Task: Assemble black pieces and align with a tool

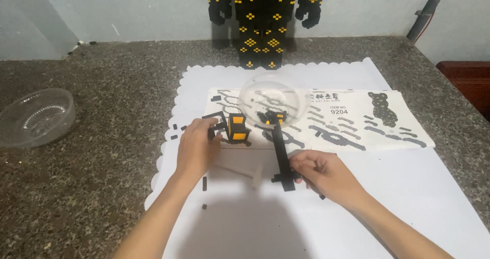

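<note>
One black-and-orange block piece (236,128) is being pinched in the left hand (196,149) grip at frame centre; one black brick strip (282,159) is being pinched by the right hand (324,174); two glass bowls are being left aside.

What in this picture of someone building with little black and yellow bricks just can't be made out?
- Head view: the big brick figure at the back is cut off above the chest by the top edge.
- The left hand covers part of the black-and-yellow block; its fingers' grip is hidden.
- The right hand hides the near end of the long black strip.
- Bricks inside the clear bowl are too small and glare-blurred to count.
</note>
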